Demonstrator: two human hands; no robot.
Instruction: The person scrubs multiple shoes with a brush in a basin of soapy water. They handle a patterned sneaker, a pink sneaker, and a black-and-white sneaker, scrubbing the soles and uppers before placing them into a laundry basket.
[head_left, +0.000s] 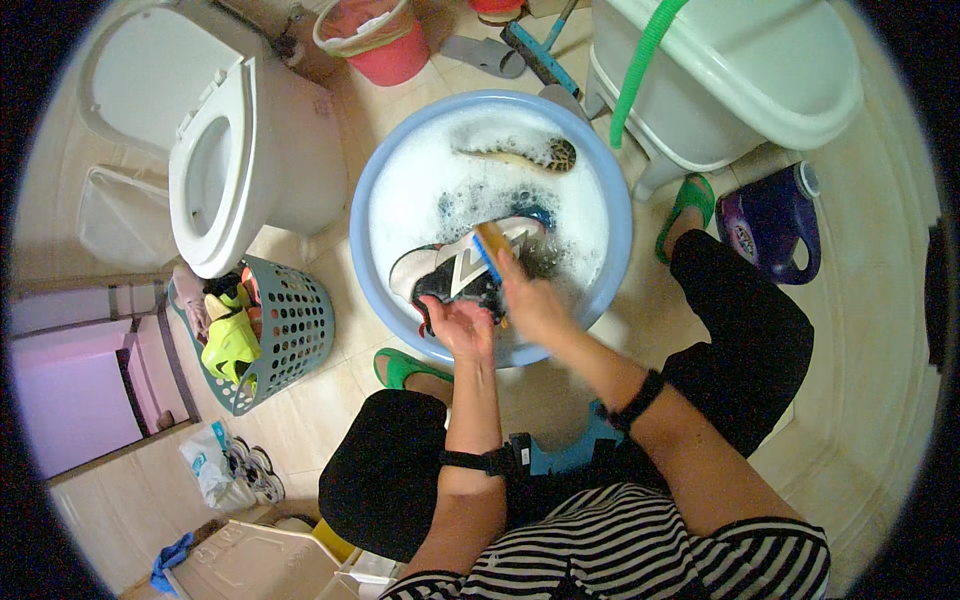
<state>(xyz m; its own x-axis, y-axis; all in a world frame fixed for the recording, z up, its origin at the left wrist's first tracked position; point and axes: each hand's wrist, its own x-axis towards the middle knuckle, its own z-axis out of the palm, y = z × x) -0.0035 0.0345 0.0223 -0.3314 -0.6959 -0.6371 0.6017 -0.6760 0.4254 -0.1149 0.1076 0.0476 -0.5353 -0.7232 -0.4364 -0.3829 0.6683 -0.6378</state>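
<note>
A blue plastic basin (361, 217) of foamy water stands on the floor between my feet. My left hand (465, 326) holds a black and white sneaker (420, 274) from its near side, above the suds. In my right hand (525, 300) is a scrub brush (491, 244) with a wooden-coloured back and blue bristles, which lies against the side of the sneaker. Another shoe (551, 155) floats on its side in the foam near the far rim, with its patterned sole partly showing. Something dark blue shows in the water beyond the held sneaker.
To the left are a toilet (251, 165) and a perforated laundry basket (300, 330) with clothes. A pink bin (390, 56), a grey slipper (484, 56) and a floor squeegee (540, 60) lie beyond. At right stand a white tub (667, 97) with a green hose (637, 75) and a purple jug (765, 225).
</note>
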